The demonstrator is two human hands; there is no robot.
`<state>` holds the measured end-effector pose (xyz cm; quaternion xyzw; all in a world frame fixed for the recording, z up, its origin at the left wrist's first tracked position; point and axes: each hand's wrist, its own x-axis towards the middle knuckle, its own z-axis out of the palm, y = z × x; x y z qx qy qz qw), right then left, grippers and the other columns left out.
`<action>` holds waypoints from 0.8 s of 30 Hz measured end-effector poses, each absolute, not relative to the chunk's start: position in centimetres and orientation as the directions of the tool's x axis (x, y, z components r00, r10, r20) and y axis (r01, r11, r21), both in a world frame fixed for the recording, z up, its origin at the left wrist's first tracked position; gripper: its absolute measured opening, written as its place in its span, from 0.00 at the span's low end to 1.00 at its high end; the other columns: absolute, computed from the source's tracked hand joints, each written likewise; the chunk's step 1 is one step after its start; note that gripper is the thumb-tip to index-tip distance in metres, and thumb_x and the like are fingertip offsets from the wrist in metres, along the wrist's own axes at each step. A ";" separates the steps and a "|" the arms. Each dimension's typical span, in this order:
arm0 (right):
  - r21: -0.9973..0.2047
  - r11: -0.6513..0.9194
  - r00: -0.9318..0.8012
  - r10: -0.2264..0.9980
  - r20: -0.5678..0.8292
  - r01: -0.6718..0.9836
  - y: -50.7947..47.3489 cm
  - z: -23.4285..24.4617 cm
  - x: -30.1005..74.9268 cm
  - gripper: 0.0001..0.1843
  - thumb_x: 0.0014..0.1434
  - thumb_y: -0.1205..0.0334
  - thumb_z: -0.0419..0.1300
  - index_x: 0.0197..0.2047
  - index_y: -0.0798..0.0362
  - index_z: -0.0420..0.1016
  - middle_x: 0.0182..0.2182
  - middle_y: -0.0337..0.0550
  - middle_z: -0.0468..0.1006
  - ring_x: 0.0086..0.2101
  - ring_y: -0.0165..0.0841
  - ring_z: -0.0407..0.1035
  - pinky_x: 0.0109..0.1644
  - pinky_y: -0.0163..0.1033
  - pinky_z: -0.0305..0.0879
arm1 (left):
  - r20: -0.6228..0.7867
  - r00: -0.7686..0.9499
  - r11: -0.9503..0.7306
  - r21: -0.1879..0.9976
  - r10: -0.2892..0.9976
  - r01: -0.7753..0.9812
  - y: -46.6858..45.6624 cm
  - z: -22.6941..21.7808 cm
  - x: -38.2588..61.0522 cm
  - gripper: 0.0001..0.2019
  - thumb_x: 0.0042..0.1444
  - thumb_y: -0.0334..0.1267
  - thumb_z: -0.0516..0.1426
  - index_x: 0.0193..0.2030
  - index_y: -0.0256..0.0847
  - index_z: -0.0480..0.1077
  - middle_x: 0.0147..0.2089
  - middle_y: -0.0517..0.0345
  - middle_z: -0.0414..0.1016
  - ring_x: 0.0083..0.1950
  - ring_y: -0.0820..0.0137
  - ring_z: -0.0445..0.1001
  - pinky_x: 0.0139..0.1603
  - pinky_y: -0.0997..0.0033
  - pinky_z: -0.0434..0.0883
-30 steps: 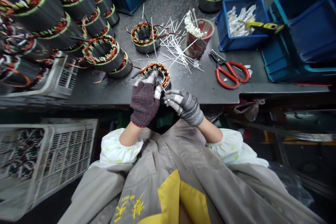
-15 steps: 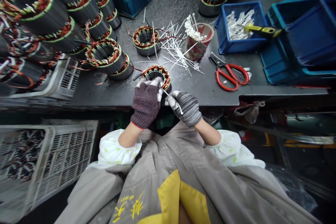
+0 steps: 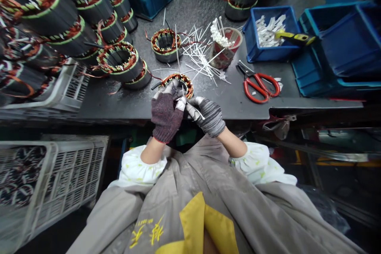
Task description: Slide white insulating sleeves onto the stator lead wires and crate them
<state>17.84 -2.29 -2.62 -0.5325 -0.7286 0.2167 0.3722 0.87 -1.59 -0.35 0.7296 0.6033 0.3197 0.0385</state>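
Observation:
A small stator with copper windings sits at the near edge of the dark bench. My left hand, in a maroon knit glove, grips its near side with fingers curled over the rim. Close beside it, my right hand in a grey striped glove pinches a thin white cable tie that runs toward the stator. The two hands nearly touch.
Loose white cable ties lie behind the stator, next to a cup of more. Red scissors lie to the right, blue bins beyond. Stacked stators crowd the left; white crates stand below.
My right hand has moved in toward the left hand and the stator, drawing the cable tie shorter. The left hand stays on the stator.

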 end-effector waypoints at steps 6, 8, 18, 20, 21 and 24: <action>-0.698 0.573 -0.337 0.819 0.465 0.429 -2.5 -3.7 19.8 0.12 0.70 0.54 0.62 0.50 0.46 0.85 0.44 0.44 0.86 0.43 0.36 0.80 0.50 0.40 0.77 | 0.418 0.019 -0.266 0.543 0.908 0.797 -1.5 -0.2 1.4 0.21 0.72 0.52 0.53 0.62 0.42 0.72 0.64 0.49 0.78 0.69 0.55 0.73 0.74 0.46 0.66; -0.682 0.615 -0.336 0.788 0.516 0.396 -2.7 -4.3 20.1 0.12 0.71 0.55 0.61 0.49 0.45 0.86 0.44 0.44 0.86 0.42 0.34 0.80 0.49 0.38 0.77 | 0.452 0.027 -0.291 0.526 0.892 0.799 -1.5 -0.2 1.4 0.19 0.71 0.49 0.55 0.63 0.44 0.71 0.64 0.50 0.79 0.68 0.57 0.75 0.73 0.48 0.69; -0.684 0.575 -0.229 0.814 0.534 0.448 -3.3 -4.0 20.3 0.16 0.71 0.51 0.60 0.54 0.45 0.86 0.50 0.49 0.83 0.51 0.41 0.78 0.57 0.46 0.77 | 0.467 0.111 -0.352 0.468 0.877 0.811 -1.3 -0.2 1.3 0.12 0.70 0.43 0.58 0.56 0.46 0.78 0.54 0.56 0.85 0.59 0.59 0.79 0.65 0.55 0.69; -0.774 0.524 -0.179 0.851 0.494 0.355 -3.1 -3.4 19.9 0.17 0.70 0.47 0.61 0.51 0.45 0.86 0.50 0.48 0.83 0.52 0.41 0.78 0.58 0.48 0.77 | 0.468 0.105 -0.356 0.488 0.877 0.797 -1.2 -0.1 1.3 0.12 0.70 0.43 0.57 0.53 0.46 0.79 0.52 0.55 0.85 0.58 0.60 0.79 0.65 0.55 0.68; -0.836 0.475 -0.150 0.880 0.450 0.274 -2.9 -3.0 19.6 0.18 0.69 0.44 0.62 0.50 0.45 0.86 0.49 0.47 0.84 0.50 0.41 0.79 0.56 0.48 0.78 | 0.479 0.100 -0.364 0.497 0.872 0.788 -1.2 -0.1 1.3 0.12 0.70 0.42 0.57 0.53 0.45 0.79 0.51 0.55 0.85 0.57 0.60 0.79 0.65 0.55 0.68; -0.981 0.193 -0.091 0.977 0.194 -0.020 -2.0 -2.0 18.6 0.22 0.59 0.38 0.70 0.45 0.47 0.83 0.38 0.42 0.85 0.37 0.36 0.80 0.41 0.42 0.80 | 0.529 0.088 -0.400 0.512 0.844 0.760 -1.2 -0.2 1.2 0.11 0.70 0.42 0.57 0.52 0.46 0.79 0.50 0.55 0.85 0.56 0.61 0.80 0.65 0.55 0.69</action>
